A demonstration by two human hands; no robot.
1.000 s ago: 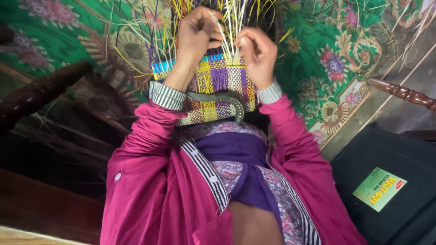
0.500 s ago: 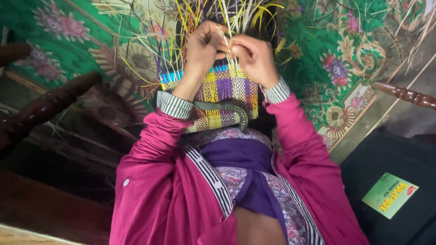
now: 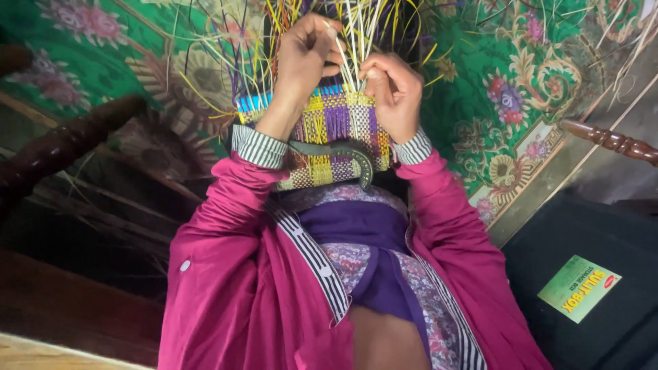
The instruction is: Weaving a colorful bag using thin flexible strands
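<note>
Carpet [image 3: 548, 89], green and floral, under dark wooden furniture [image 3: 68, 140].

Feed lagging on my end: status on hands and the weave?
Left hand pinching loose strands. Right hand gripping woven panel top edge. Curved grey tool resting across panel, clear of both hands.

label [image 3: 579, 288] | low right corner, well apart from the hands; a tilted rectangle, light green with yellow and red printing and a small red oval | black box [image 3: 582, 233] | carries the label on its dark top face; sits beside the green flowered cloth; no screens or signs in view
</note>
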